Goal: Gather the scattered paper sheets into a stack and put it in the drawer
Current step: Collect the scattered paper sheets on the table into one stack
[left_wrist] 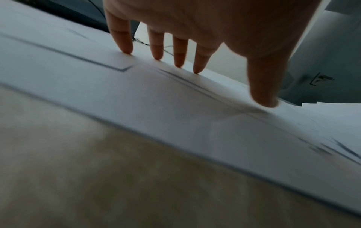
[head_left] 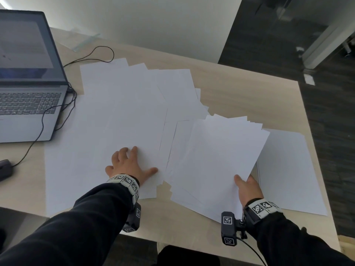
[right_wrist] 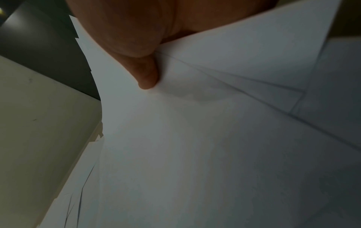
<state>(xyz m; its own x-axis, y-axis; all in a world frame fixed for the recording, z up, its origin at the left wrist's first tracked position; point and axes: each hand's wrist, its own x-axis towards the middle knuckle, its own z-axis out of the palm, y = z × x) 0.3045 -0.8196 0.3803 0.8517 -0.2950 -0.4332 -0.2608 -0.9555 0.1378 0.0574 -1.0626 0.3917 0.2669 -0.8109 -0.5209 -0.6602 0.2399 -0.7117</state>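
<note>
Fanned sheaf (head_left: 221,160) pinched by right hand (head_left: 247,187) (thumb on top), near right. Scattered sheets (head_left: 123,116) pressed by left hand (head_left: 128,166), fingers spread flat.

We see an open grey laptop (head_left: 28,89) at the left of the pale wooden desk (head_left: 240,89), thin black cables (head_left: 90,57) trailing beside it, and a small black device (head_left: 4,168) at the left edge.

White wall (head_left: 153,25), dark floor (head_left: 326,112) (carpet-like), wooden desk (head_left: 240,89)
</note>
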